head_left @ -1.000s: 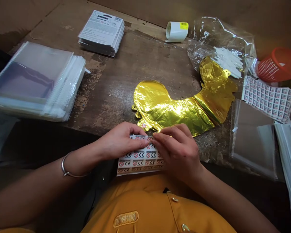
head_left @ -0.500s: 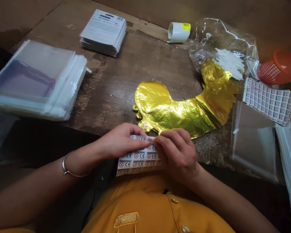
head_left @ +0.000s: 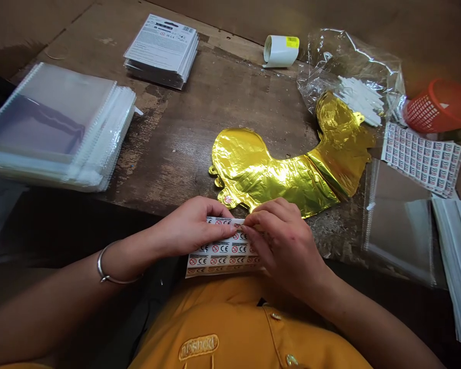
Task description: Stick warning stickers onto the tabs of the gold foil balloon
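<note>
A white sheet of small printed stickers (head_left: 218,260) with CE marks is held in front of my body, at the table's edge. My left hand (head_left: 197,225) grips its top edge, thumb on the printed side. At the sheet's upper right, my right hand (head_left: 280,236) is closed, its thumb and forefinger pinched at the edge close to my left thumb; whether a sticker is between them is too small to tell. Just beyond both hands lies a flat gold foil balloon (head_left: 269,174), with a small round sticker on its lower left tab.
Clear plastic sleeves (head_left: 54,118) are stacked at left, packaged cards (head_left: 161,48) behind. A curled label roll (head_left: 282,51), a bag of white sticks (head_left: 361,100) and a red basket (head_left: 430,110) stand at back right. Another sticker sheet (head_left: 422,156) lies nearer.
My right hand's fingers have shifted slightly and its wrist has turned a little, with thumb and forefinger still at the sheet's edge. The whole view has moved slightly.
</note>
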The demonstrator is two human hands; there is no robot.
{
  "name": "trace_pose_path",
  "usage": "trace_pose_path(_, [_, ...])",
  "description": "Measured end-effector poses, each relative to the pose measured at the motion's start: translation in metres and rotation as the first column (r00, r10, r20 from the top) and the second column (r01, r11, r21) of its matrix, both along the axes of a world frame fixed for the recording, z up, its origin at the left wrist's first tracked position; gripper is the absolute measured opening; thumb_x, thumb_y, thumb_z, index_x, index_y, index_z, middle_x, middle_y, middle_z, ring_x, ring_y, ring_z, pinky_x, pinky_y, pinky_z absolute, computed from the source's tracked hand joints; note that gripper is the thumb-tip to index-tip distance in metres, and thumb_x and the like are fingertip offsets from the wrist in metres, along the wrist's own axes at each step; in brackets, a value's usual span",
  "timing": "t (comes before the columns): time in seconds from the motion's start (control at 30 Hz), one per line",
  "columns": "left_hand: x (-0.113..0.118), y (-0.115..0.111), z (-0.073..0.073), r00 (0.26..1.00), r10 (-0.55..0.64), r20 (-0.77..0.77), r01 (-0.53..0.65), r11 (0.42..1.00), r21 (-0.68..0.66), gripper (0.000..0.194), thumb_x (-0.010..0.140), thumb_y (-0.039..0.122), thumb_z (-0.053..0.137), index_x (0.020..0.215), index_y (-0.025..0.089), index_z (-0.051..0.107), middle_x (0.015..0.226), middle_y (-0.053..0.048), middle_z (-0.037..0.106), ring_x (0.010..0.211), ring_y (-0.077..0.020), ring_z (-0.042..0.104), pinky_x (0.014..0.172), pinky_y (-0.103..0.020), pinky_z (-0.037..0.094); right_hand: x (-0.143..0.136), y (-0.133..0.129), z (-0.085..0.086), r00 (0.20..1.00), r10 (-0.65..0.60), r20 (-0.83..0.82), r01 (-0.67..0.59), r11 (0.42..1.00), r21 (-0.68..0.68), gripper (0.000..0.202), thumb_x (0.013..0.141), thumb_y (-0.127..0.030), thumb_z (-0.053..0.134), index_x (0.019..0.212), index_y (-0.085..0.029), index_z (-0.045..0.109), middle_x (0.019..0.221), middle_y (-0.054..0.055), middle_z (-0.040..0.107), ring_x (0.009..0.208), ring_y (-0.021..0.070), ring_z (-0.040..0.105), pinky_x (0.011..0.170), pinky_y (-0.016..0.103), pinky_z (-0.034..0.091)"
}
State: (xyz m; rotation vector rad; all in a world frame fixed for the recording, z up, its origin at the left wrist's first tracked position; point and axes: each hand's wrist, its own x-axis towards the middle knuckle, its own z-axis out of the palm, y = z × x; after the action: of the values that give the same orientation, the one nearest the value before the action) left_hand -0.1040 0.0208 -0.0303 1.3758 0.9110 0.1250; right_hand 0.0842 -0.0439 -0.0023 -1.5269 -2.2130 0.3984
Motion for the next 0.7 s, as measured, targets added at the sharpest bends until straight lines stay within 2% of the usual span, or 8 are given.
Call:
trace_pose_path(0.1, [-0.003, -0.003, 0.009, 0.998, -0.059, -0.017, 0.061, 0.983, 0.170, 0.022, 0.082, 0.037, 0.060, 0.081, 0.017, 0.070, 0.073, 0.000, 0.067, 0.068, -0.0135, 0.058, 0.060, -0.022, 0.041, 0.004, 0.003, 0.008, 0.996, 0.004, -0.089, -0.008, 0.999, -0.040, 0.011, 0.088, -0.017, 0.058, 0.078, -0.018, 0.063, 0.079, 0.003, 0.064, 0.078, 0.0174, 0.055, 0.073, 0.033, 0.043])
trace_pose_path(0.23, [-0.009, -0.005, 0.021, 0.997, -0.055, -0.062, 0.081, 0.813, 0.577, 0.019, 0.086, 0.026, 0.053, 0.089, 0.021, 0.072, 0.083, 0.000, 0.070, 0.077, -0.0154, 0.060, 0.070, -0.025, 0.041, 0.005, 0.011, 0.014, 0.969, -0.091, -0.230, 0.087, 0.996, -0.028, 0.008, 0.087, -0.018, 0.060, 0.080, -0.020, 0.062, 0.081, 0.002, 0.065, 0.079, 0.0166, 0.059, 0.071, 0.030, 0.047])
trace_pose_path(0.27, [-0.010, -0.004, 0.021, 0.997, -0.039, -0.068, 0.072, 0.807, 0.586, 0.019, 0.085, 0.024, 0.053, 0.089, 0.021, 0.072, 0.083, 0.000, 0.070, 0.077, -0.0157, 0.061, 0.071, -0.025, 0.042, 0.004, 0.012, 0.015, 0.968, -0.088, -0.233, 0.088, 0.996, -0.009, 0.007, 0.087, -0.018, 0.060, 0.080, -0.020, 0.062, 0.080, 0.002, 0.065, 0.079, 0.0168, 0.059, 0.071, 0.031, 0.048])
trace_pose_path(0.3, [-0.010, -0.002, 0.021, 0.997, -0.022, -0.069, 0.056, 0.840, 0.539, 0.018, 0.083, 0.024, 0.054, 0.087, 0.021, 0.071, 0.081, 0.000, 0.070, 0.076, -0.0157, 0.061, 0.069, -0.024, 0.042, 0.003, 0.014, 0.015, 0.972, -0.065, -0.225, 0.070, 0.997, 0.012, 0.008, 0.086, -0.018, 0.060, 0.079, -0.021, 0.062, 0.080, 0.003, 0.065, 0.079, 0.0171, 0.059, 0.071, 0.031, 0.048])
trace_pose_path(0.4, [-0.009, 0.005, 0.015, 0.999, 0.006, -0.053, 0.002, 0.988, 0.156, 0.017, 0.079, 0.030, 0.059, 0.084, 0.019, 0.070, 0.076, 0.000, 0.069, 0.069, -0.0159, 0.062, 0.059, -0.023, 0.045, 0.002, 0.017, 0.015, 0.971, -0.033, -0.238, 0.043, 0.998, 0.036, 0.007, 0.085, -0.018, 0.060, 0.079, -0.020, 0.062, 0.081, 0.003, 0.065, 0.080, 0.0177, 0.060, 0.072, 0.032, 0.049])
trace_pose_path(0.5, [-0.008, 0.011, 0.008, 0.999, 0.031, -0.026, -0.033, 0.994, -0.100, 0.024, 0.076, 0.039, 0.067, 0.084, 0.017, 0.069, 0.077, -0.001, 0.071, 0.068, -0.0170, 0.063, 0.057, -0.023, 0.047, 0.010, 0.025, 0.009, 0.862, -0.262, -0.435, 0.240, 0.965, -0.105, 0.006, 0.084, -0.023, 0.064, 0.079, -0.020, 0.064, 0.079, 0.002, 0.066, 0.075, 0.0164, 0.061, 0.068, 0.031, 0.050])
trace_pose_path(0.6, [-0.008, 0.011, 0.005, 1.000, 0.028, -0.014, -0.029, 0.998, -0.050, 0.027, 0.077, 0.043, 0.068, 0.082, 0.017, 0.069, 0.076, -0.001, 0.071, 0.067, -0.0156, 0.063, 0.059, -0.023, 0.047, 0.019, 0.034, -0.002, 0.673, -0.459, -0.580, 0.314, 0.887, -0.338, 0.012, 0.078, -0.029, 0.071, 0.075, -0.019, 0.066, 0.072, 0.001, 0.067, 0.065, 0.0138, 0.060, 0.061, 0.028, 0.050])
trace_pose_path(0.7, [-0.007, 0.007, 0.007, 0.999, -0.015, -0.038, 0.023, 0.975, 0.222, 0.023, 0.085, 0.039, 0.059, 0.084, 0.019, 0.070, 0.078, 0.000, 0.070, 0.070, -0.0148, 0.062, 0.062, -0.024, 0.046, 0.020, 0.042, -0.011, 0.651, -0.487, -0.581, 0.223, 0.855, -0.468, 0.017, 0.073, -0.032, 0.075, 0.071, -0.016, 0.068, 0.066, 0.001, 0.066, 0.059, 0.0121, 0.058, 0.056, 0.025, 0.048])
